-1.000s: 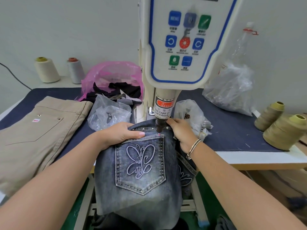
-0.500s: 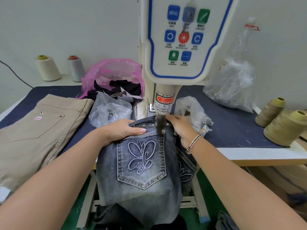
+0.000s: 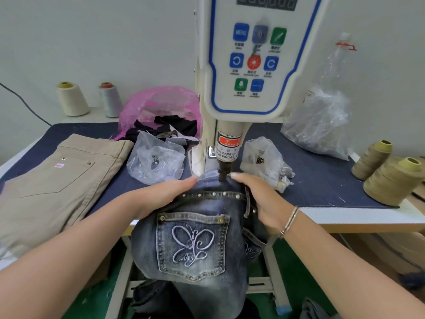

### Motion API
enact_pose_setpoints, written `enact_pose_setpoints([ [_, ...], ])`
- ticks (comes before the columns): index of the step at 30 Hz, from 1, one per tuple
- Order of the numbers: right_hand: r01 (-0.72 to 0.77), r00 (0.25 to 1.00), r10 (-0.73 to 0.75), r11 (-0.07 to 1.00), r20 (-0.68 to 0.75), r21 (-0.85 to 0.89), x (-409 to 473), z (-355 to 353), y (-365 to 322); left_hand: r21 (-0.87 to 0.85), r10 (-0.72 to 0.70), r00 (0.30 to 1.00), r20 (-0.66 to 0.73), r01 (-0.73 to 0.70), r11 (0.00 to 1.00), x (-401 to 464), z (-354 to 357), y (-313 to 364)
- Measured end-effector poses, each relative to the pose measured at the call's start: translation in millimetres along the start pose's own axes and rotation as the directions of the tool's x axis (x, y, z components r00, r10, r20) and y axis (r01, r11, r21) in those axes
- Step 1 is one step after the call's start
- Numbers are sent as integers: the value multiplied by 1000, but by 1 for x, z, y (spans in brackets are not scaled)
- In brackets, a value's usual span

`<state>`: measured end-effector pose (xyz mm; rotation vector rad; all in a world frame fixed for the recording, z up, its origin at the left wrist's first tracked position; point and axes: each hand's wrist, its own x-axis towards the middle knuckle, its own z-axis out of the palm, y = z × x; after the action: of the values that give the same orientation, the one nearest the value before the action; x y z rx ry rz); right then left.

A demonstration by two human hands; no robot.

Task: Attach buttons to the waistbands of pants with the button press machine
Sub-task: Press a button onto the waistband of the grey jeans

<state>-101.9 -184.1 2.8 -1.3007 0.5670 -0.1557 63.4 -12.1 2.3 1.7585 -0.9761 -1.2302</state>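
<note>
Jeans (image 3: 190, 245) hang off near table edge, butterfly pocket up, studded waistband lying under press head. Left hand (image 3: 161, 194) flat on denim, fingers straight, pressing cloth left of punch (image 3: 222, 172). Right hand (image 3: 259, 199) likewise flat, fingers extended, just right of punch. Button press machine (image 3: 246, 65) upright behind. Khaki pants (image 3: 57, 180) at left on table (image 3: 322, 187); clear bags (image 3: 156, 160) beyond; thread cones (image 3: 391, 180) at right.
</note>
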Motion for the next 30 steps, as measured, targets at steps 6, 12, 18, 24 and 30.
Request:
enact_pose_setpoints([
  [6, 89, 991, -56, 956, 123, -280, -30, -11, 9, 248, 210, 977, 19, -209, 946, -13, 8, 3],
  [12, 274, 957, -213, 884, 195, -379, -42, -20, 2, 204, 402, 904, -145, -370, 906, -16, 26, 2],
  [18, 278, 959, -190, 783, 210, -557, -38, -26, -18, 356, 366, 929, -61, -322, 877, -27, 15, -2],
  [24, -139, 867, -402, 373, -295, -917, 20, -67, -57, 594, 403, 854, -330, -143, 791, -25, 9, -23],
  [30, -298, 923, -276, -64, -270, -952, 53, -49, -53, 432, 401, 759, -513, -176, 885, -16, 14, -31],
])
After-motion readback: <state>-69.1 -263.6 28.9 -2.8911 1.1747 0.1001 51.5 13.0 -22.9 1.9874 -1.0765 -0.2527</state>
